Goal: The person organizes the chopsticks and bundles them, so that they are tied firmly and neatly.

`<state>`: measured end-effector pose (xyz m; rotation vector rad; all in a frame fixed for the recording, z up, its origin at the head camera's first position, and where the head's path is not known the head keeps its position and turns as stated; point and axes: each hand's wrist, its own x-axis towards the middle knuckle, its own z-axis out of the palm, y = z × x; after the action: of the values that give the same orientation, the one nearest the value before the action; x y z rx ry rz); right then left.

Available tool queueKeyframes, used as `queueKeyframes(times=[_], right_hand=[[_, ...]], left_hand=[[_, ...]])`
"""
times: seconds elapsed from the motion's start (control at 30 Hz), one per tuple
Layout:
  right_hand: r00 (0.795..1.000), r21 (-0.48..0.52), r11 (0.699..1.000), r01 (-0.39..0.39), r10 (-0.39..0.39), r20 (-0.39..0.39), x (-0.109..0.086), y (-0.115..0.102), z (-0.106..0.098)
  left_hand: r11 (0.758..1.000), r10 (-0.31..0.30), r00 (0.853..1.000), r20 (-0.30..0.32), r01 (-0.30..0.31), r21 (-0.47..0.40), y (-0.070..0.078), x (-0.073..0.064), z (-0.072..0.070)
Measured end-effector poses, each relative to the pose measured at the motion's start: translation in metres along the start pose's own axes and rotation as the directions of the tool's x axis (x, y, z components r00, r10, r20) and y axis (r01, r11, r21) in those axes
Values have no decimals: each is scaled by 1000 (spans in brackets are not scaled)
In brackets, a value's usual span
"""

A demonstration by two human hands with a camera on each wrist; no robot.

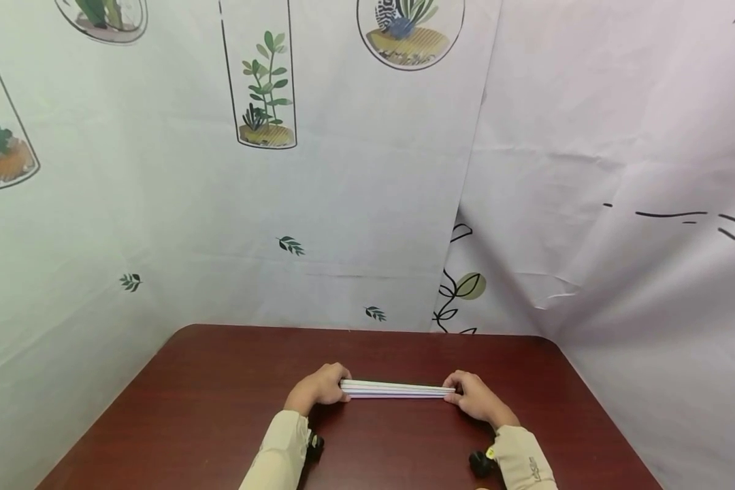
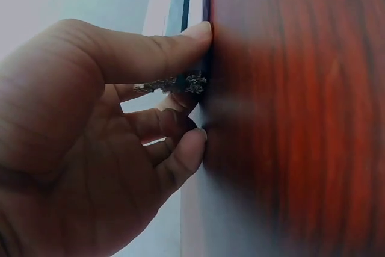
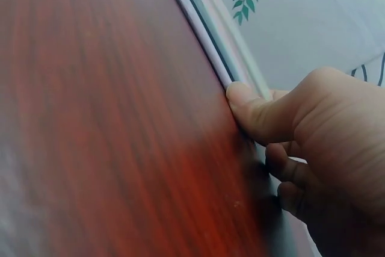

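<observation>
four jars (image 1: 257, 17), only drawn on the far cloth (image 1: 367, 190), each with a plant (image 1: 267, 88) inside; three cut off by the top of the head view, one by its left side. left to right across the table (image 1: 398, 449), a bundle (image 1: 398, 390) of long pale strips, slightly thicker at the left end. left hand (image 1: 321, 386) curled and gripping that end, thumb on the near side, fingers on the far side. right hand (image 1: 474, 397) pinching the right end the same way. mostly hidden by fingers: both ends. hard to make out: a rough, glinting patch (image 2: 165, 83) under the left thumb; any gap between bundle and table. beside each sleeve (image 1: 520, 456), a black thing (image 1: 480, 464), partly covered. at the near edge, an orange speck (image 1: 482, 488), cut off.
</observation>
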<state>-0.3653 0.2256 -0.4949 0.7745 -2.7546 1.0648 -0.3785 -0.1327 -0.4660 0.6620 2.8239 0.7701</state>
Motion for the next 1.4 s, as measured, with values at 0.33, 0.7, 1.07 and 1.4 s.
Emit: queueKeyframes(times=[0.33,0.7,1.07,1.4], right_hand=[[999,-124,992,28,-23,43,1,-4,-1],[994,63,997,-51,45,96,6,-11,-9],[990,362,932,-26,-26,138,6,-14,-22],[993,386,923,3,-50,111,10,-25,-34]], left_hand=[[996,17,999,28,-20,92,8,-4,0],[999,31,996,89,-32,13,8,-7,-15],[981,137,988,73,-125,-148,7,-13,-25],[961,184,982,37,-172,-218,13,-12,-37]])
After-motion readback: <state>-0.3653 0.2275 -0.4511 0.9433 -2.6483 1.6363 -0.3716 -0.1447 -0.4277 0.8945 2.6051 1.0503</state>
